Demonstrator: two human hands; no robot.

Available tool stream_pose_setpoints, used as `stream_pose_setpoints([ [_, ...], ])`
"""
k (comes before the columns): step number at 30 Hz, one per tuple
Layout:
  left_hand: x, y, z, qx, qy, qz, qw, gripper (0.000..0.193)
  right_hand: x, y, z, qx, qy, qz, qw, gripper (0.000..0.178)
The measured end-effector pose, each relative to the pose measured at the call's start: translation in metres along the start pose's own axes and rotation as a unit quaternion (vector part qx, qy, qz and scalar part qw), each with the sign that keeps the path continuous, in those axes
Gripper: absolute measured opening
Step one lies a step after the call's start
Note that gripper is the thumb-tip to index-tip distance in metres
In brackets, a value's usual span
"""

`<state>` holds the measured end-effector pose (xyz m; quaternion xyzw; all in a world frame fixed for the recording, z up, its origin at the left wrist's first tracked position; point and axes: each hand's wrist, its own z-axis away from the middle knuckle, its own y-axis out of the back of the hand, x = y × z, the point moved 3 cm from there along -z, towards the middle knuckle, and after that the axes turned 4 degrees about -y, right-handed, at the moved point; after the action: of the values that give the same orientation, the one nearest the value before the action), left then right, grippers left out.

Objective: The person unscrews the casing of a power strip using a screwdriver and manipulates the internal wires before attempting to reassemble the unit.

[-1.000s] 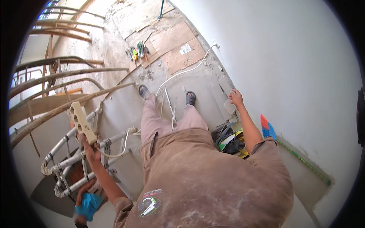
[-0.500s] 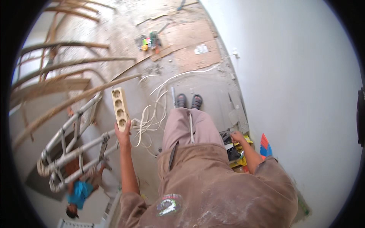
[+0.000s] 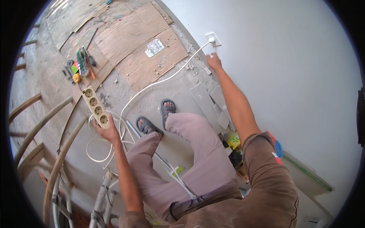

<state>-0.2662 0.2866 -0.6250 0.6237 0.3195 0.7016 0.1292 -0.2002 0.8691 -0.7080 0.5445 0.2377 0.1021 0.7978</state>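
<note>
My left hand is closed round the near end of a cream power strip with a row of several round sockets, all with nothing plugged in. A white cable loops on the floor beside that hand and runs up to a white plug. The plug sits in a square wall socket. My right hand is stretched out just below the socket, apart from the plug. Its fingers look partly bent, but blur hides whether they hold anything.
Cardboard sheets cover part of the dusty floor, with hand tools on them at the left. Curved wooden poles and metal scaffold tubes stand at the lower left. Loose tiles lie along the wall.
I have bent forward and turned toward the wall socket. My right hand has moved from the bags by my side up to near the socket. My left hand still holds the power strip.
</note>
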Motion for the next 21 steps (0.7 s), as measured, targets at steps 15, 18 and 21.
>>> stream_pose_setpoints([
  [15,-0.070,-0.127,-0.142,-0.244,-0.140,0.033,0.959,0.059,0.002,-0.088,-0.119,0.126,-0.196,-0.309,0.922,0.058],
  [18,-0.060,-0.178,-0.198,-0.266,-0.174,-0.032,0.948,0.069,-0.034,-0.047,-0.127,0.208,-0.183,-0.248,0.928,0.066],
  [21,-0.090,-0.203,-0.186,-0.262,-0.168,-0.092,0.946,0.072,-0.001,-0.063,-0.109,0.231,-0.222,-0.177,0.931,0.065],
])
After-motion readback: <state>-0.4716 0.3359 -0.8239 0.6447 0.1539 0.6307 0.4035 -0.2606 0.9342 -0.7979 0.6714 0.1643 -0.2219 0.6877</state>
